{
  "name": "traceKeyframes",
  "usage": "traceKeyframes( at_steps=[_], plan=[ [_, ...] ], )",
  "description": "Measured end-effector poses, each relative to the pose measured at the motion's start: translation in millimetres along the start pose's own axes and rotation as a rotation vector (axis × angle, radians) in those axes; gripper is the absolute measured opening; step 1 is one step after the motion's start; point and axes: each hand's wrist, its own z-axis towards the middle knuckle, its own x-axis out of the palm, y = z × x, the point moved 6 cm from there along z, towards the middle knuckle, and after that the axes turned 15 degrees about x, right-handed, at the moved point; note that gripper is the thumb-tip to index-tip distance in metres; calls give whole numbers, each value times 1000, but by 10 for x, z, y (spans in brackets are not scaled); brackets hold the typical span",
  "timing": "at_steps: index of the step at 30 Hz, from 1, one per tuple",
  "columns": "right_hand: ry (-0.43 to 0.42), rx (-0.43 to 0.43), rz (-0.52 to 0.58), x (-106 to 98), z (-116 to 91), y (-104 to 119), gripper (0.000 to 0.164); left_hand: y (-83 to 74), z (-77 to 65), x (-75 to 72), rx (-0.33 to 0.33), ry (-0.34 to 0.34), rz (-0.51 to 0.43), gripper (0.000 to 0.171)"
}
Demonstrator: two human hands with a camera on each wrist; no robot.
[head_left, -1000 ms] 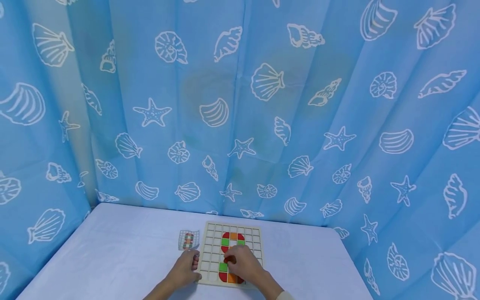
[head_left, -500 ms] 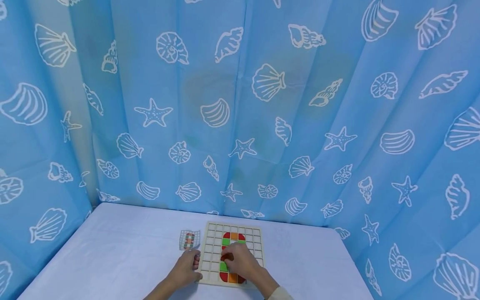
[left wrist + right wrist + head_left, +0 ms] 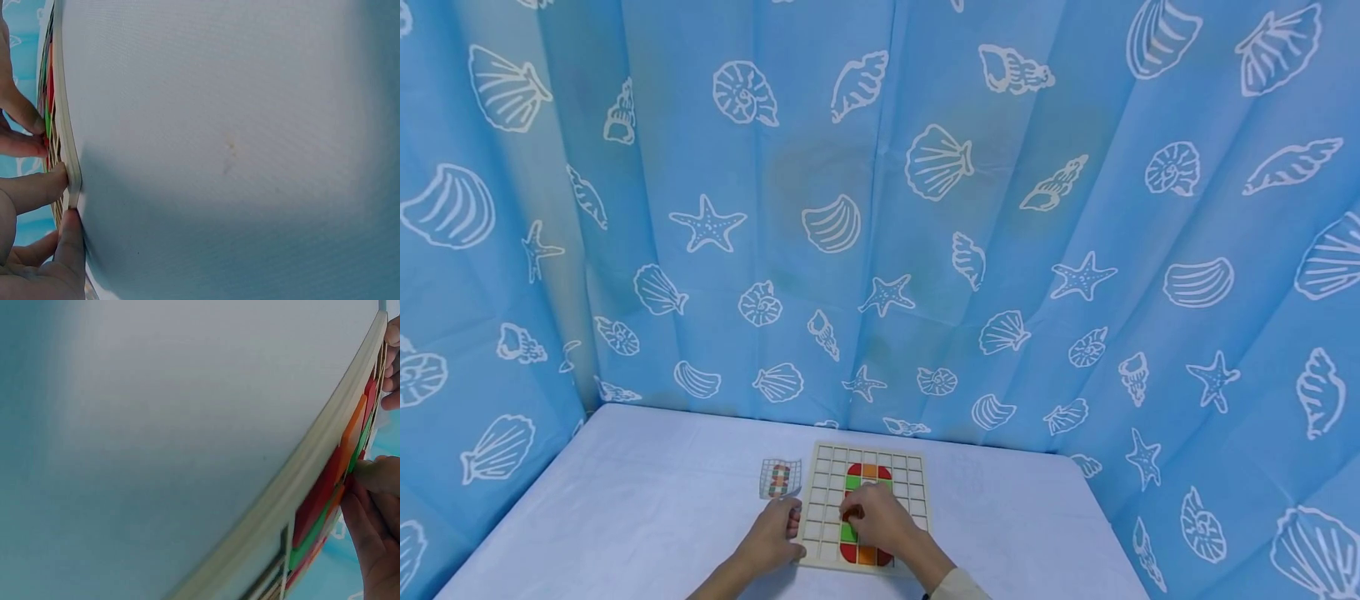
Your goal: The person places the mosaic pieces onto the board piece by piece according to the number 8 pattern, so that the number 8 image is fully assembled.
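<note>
A pale wooden grid board [image 3: 823,498] lies on the table, with red, orange and green tiles set in its middle columns. My left hand [image 3: 770,536] holds the board's left edge near its front corner, thumb and finger pinching the frame [image 3: 67,125] in the left wrist view. Over the middle of the board, my right hand [image 3: 883,522] pinches a red tile [image 3: 853,512] just beyond a green tile [image 3: 848,532]. Its fingertips reach down to the grid in the right wrist view, beside an orange tile [image 3: 354,428]. The hand hides several cells in the head view.
Left of the board lies a small transparent card [image 3: 780,477] printed with a grid and a coloured pattern. A white cloth covers the table [image 3: 647,500]. Blue shell-patterned curtains [image 3: 880,250] hang behind and at both sides.
My right hand has shifted slightly left and away from me with the red tile, ending at the cell beyond the green tile. My left hand has kept its hold on the board.
</note>
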Motion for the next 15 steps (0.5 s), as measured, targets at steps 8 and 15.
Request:
traceKeyframes(
  at_steps=[8,15],
  plan=[
    [56,30,-9,7,-17,-54,17,-10,3,24,11,13,-34,64],
    [-47,15,92,-208,-27,-115,21,-132,41,-86,85,0,119,66]
  ],
)
